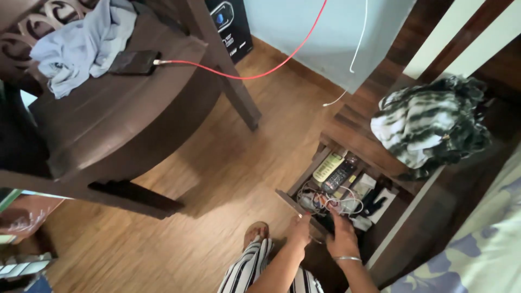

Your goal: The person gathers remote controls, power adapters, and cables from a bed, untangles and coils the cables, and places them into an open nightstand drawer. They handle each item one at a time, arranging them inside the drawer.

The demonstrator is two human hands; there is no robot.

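An open wooden drawer (304, 176) of a bedside table holds two remote controls (334, 169), tangled white cables (336, 205) and small boxes. My left hand (299, 230) rests on the drawer's front edge. My right hand (342, 234), with a thin bangle on the wrist, reaches into the near end of the drawer among the cables. Whether its fingers grip anything is hidden by the clutter.
A green-and-white patterned bag (429, 127) sits on the bedside table top. A dark wooden chair (108, 119) at left carries a grey cloth (81, 46) and a phone (133, 62) on a red cable. A flowered bedsheet (483, 249) lies at right. My sandalled foot (255, 232) stands on the wooden floor.
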